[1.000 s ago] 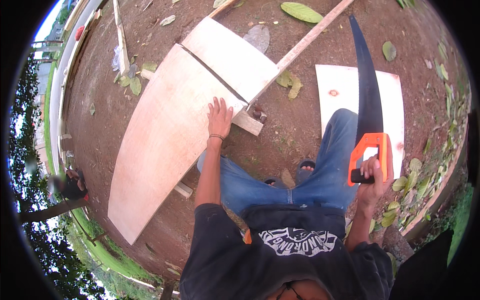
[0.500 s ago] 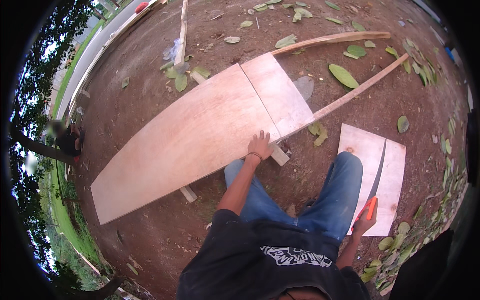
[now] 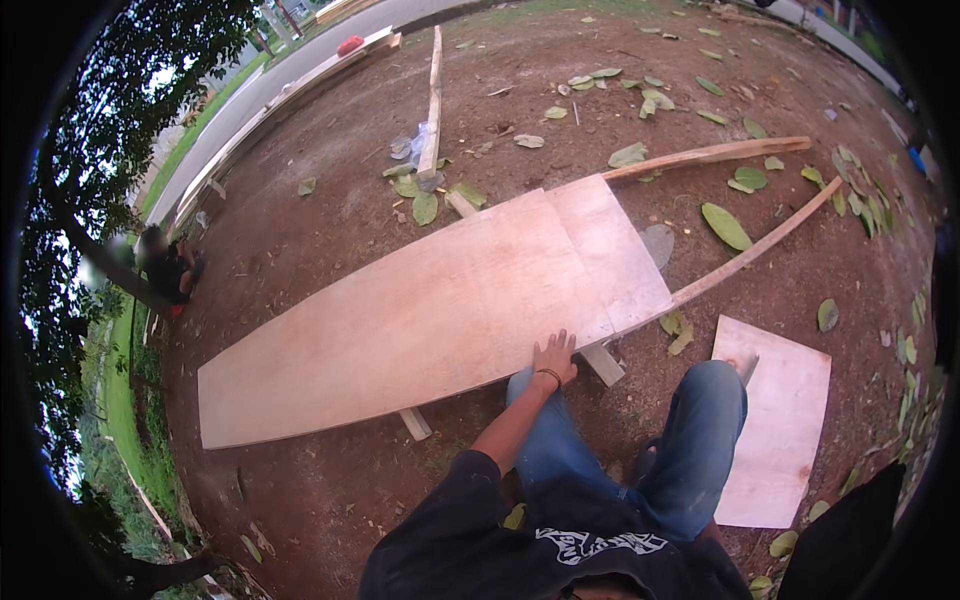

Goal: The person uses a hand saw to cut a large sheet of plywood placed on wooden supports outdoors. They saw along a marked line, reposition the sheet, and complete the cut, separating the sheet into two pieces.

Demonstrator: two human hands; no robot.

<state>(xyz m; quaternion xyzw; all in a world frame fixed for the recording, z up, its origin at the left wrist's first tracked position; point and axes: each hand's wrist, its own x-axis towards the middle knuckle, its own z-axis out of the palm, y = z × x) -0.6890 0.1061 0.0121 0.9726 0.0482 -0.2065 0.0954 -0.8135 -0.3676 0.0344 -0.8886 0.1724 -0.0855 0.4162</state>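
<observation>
My left hand (image 3: 554, 358) lies flat, fingers spread, on the near edge of a long plywood panel (image 3: 400, 320) that narrows to the left along curved edges. A shorter plywood piece (image 3: 615, 235) adjoins its right end. Two long wooden strips, a far one (image 3: 710, 152) and a near one (image 3: 765, 240), stick out to the right from beneath. My right hand is hidden behind my bent right leg; only a bit of its forearm (image 3: 712, 532) shows. Part of a handsaw blade (image 3: 747, 367) shows beside my knee, over a loose plywood sheet (image 3: 775, 430).
Short wooden blocks (image 3: 604, 364) (image 3: 415, 424) poke out under the panel. A wooden beam (image 3: 431, 105) lies on the dirt beyond, near clear plastic. Fallen leaves (image 3: 727, 227) are scattered about. Another person (image 3: 170, 265) sits at the far left by a tree.
The view has shifted, so the scene sits lower. My right hand and the orange-handled saw have gone from plain sight to behind my right leg. My left hand stays on the panel.
</observation>
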